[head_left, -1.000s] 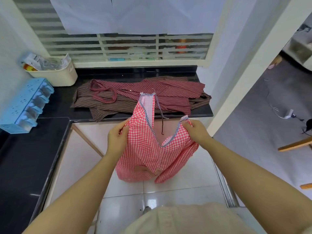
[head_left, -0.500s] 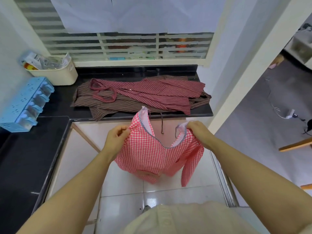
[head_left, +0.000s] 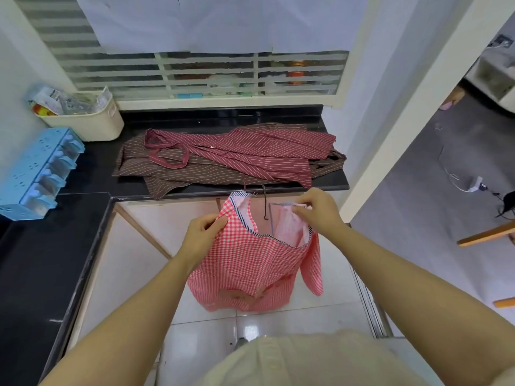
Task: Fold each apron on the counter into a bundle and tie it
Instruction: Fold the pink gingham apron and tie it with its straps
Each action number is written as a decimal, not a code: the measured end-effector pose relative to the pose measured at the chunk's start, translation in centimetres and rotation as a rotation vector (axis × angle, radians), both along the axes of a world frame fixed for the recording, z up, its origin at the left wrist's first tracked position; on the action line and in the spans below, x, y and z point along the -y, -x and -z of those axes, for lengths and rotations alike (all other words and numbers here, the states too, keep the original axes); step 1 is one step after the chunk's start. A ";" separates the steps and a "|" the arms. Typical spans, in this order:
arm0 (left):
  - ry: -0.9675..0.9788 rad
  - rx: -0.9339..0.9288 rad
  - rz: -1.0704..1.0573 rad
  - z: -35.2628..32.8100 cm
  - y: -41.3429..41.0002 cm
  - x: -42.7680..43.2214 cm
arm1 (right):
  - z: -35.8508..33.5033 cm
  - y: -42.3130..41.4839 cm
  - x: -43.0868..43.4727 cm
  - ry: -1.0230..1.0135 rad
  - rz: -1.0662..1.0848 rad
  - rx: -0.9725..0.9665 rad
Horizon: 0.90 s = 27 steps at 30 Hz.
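Head view: the person holds the checked apron (head_left: 250, 263) in the air in front of the counter (head_left: 92, 174), over the tiled floor (head_left: 206, 344) and touching neither. The left hand (head_left: 202, 232) pinches the apron's upper left edge, thumb and fingers curled onto the cloth. The right hand (head_left: 317, 210) pinches the trimmed upper right edge, with the pale inner side turned out beneath it. Between the hands the neckline sags in a curve, and a loose flap (head_left: 313, 268) hangs off the right side. Two more aprons lie unfolded on the counter, the red apron (head_left: 250, 154) on top of the brown apron (head_left: 167, 174), near a basket (head_left: 92, 123).

The step in hand looks like squaring the apron up for its first fold. To do it well, the person should likely draw the two held edges level and taut so the body hangs flat. The right side should be turned so both faces match, and the flap brought in before folding. The ties should stay outside the folds, free for the knot. Laying the cloth on bare counter would probably make a tidier bundle than folding in the air.
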<state>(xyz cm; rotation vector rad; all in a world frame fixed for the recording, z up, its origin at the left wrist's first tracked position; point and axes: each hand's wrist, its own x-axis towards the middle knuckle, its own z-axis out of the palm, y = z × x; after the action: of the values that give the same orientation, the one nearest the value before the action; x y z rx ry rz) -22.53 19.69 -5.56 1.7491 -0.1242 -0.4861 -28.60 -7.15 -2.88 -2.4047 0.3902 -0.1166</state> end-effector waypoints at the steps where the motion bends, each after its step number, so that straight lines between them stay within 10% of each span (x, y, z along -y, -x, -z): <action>1: 0.003 0.006 0.008 -0.1 0.1 0.2 | -0.2 -0.2 -0.6 0.022 -0.022 -0.008; 10: -0.014 0.067 0.047 -0.9 0.5 0.2 | -0.1 -0.8 -1.7 0.131 0.169 -0.180; 18: -0.019 0.091 0.021 -1.1 1.0 0.7 | -1.2 -1.0 -4.5 -0.463 -0.146 -0.108; 27: -0.022 0.140 0.160 -2.3 2.0 1.6 | -1.0 -1.1 -6.8 -0.413 -0.311 -0.215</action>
<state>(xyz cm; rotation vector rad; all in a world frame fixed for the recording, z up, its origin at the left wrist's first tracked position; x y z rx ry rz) -24.48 18.04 -3.22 1.8025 -0.3614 -0.4815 -27.47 -0.32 -1.92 -2.0400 0.1158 0.3337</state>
